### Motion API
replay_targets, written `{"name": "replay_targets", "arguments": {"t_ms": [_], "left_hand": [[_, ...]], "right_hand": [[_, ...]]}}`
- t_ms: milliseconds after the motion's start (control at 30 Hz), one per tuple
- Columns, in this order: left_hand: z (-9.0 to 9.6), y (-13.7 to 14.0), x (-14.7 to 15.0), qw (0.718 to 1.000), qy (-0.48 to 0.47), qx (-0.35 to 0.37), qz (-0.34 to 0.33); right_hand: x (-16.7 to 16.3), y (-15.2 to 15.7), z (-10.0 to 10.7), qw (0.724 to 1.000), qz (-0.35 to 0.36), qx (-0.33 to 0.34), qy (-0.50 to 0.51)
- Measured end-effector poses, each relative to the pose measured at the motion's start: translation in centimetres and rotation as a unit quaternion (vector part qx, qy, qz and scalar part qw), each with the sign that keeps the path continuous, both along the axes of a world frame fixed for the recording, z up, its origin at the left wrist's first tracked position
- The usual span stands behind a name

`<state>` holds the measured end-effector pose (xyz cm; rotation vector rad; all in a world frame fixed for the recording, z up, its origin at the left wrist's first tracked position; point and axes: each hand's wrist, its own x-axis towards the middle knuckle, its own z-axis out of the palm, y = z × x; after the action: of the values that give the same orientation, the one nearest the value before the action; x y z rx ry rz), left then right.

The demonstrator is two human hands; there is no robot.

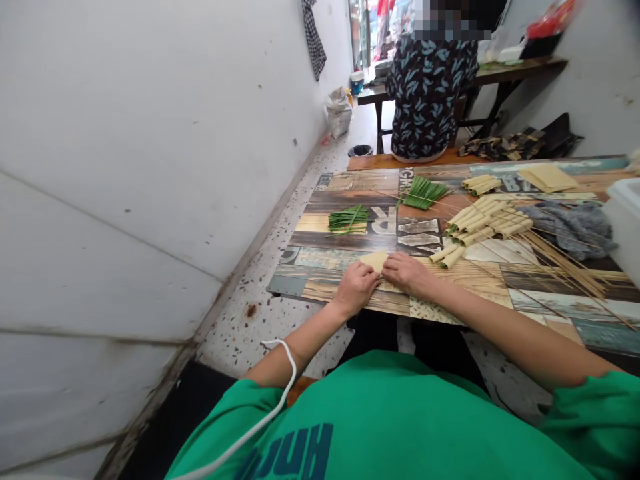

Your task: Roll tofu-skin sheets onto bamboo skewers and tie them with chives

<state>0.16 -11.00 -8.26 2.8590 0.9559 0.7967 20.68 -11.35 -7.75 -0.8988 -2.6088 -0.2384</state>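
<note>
Item: one pale yellow sheet [374, 259], at the near edge of my patterned table [460, 293], directly before me, partly under my fingers.

Hold: my left hand [357, 288], fingers curled together, pinching the sheet's near left part; my right hand [404, 272], fingers bent down and close together, pinching its near right part. Fingertips nearly meet; I cannot tell exactly how my thumbs sit.

Handling, as I judge it: light, soft, pliable; probably not slippery; likely to tear if pulled hard. Best taken by the near edge, at both ends, with even, gentle pressure.

Direction: the uncovered part points away from me, beyond my knuckles. Long axis: I cannot tell, my hands hiding the rest.

Adjacent stock: one green-stem bundle [349, 219], lying roughly crosswise, beyond my left hand; pale rolls [485, 220], to the right, long axes slanting away rightward; thin sticks [565, 263], farther right.
</note>
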Motion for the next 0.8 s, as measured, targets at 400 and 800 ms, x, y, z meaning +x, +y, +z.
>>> {"name": "replay_targets", "arguments": {"t_ms": [400, 800], "left_hand": [[2.4, 2.7, 0.7, 0.978, 0.076, -0.192, 0.008], [2.7, 1.3, 0.6, 0.964, 0.049, -0.236, 0.113]], "right_hand": [[0.4, 1.9, 0.5, 0.986, 0.001, -0.158, 0.049], [-0.1, 2.1, 0.3, 0.998, 0.027, -0.062, -0.020]]}}
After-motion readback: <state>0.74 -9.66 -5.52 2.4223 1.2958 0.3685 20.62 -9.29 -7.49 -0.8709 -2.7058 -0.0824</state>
